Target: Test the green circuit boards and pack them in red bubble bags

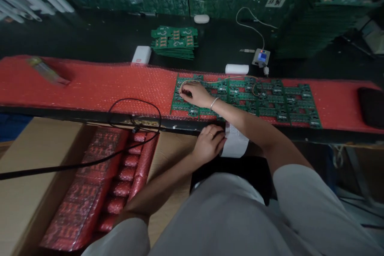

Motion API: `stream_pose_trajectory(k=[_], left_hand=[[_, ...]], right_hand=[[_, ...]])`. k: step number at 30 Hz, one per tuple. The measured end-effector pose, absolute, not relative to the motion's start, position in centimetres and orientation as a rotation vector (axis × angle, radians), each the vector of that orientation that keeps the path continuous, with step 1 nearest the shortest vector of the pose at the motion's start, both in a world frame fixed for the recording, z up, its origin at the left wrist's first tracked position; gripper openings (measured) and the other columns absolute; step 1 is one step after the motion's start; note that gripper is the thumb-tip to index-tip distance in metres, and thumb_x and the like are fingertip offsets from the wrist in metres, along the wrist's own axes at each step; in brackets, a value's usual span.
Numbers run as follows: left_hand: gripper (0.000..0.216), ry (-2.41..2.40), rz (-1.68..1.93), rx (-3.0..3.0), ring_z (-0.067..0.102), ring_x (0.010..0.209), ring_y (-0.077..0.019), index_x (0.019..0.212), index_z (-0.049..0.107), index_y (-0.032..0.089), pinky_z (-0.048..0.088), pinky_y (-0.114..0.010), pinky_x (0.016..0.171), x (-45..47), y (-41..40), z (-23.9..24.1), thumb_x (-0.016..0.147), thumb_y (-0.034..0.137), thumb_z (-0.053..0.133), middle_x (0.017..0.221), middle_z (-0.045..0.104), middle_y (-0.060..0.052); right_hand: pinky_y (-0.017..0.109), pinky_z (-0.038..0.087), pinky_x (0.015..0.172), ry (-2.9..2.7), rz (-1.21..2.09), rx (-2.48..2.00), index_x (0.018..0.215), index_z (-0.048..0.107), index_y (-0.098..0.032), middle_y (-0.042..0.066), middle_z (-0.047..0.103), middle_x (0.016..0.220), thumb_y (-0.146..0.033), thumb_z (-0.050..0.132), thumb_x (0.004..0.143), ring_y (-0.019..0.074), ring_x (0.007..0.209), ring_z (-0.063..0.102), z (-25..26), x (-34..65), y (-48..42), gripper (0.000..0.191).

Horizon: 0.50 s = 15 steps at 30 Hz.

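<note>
My right hand [195, 94] reaches forward onto the left end of a row of green circuit boards [267, 100] lying on red bubble wrap [99, 84]. Its fingers are curled, pinched on something small I cannot make out, near a thin wire [222, 79] that runs across the boards. My left hand [209, 143] sits at the near table edge with its fingers closed on a strip of white paper labels [235, 144] hanging down from the edge.
A cardboard box [27, 176] at the left holds several red-wrapped bundles [99, 184], with a black cable [132, 128] looping over it. Farther back lie a stack of green boards [174, 42], a white block [141, 55], a white roll [237, 69] and a small device with a blue screen [261, 57].
</note>
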State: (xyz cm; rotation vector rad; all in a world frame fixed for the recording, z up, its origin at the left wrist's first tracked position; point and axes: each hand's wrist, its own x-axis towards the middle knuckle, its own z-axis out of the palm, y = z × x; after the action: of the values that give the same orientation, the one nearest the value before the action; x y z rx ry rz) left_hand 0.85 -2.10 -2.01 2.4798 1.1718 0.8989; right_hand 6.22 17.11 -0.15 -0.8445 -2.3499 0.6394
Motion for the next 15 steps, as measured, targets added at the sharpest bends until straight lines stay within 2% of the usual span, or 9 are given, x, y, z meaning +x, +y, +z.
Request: stream_pose_trajectory(k=[4,15], left_hand=[[0.023,1.158,0.838,2.453,0.060,0.108,-0.0269,0.110,0.072,0.021,0.051,-0.043,0.086,4.4,-2.0,-3.7,0.100,0.035,0.056,0.110,0.068,-0.012],[0.019,1.252,0.913,2.364,0.057,0.104,-0.0262,0.105,0.074,0.022,0.046,-0.042,0.083,6.5,-1.4,-5.3,0.099,0.030,0.058,0.106,0.068,-0.011]], right_hand=[[0.032,0.042,0.091,-2.368,0.641,-0.864,0.093,0.065,-0.019,0.006,0.070,0.098,-0.024,0.055,0.098,0.0194,0.094,0.061,-0.1,6.2,17.1,0.012],[0.034,0.042,0.094,-2.366,0.656,-0.852,0.094,0.064,-0.019,0.006,0.070,0.099,-0.024,0.053,0.099,0.0197,0.095,0.062,0.1,6.4,17.1,0.013]])
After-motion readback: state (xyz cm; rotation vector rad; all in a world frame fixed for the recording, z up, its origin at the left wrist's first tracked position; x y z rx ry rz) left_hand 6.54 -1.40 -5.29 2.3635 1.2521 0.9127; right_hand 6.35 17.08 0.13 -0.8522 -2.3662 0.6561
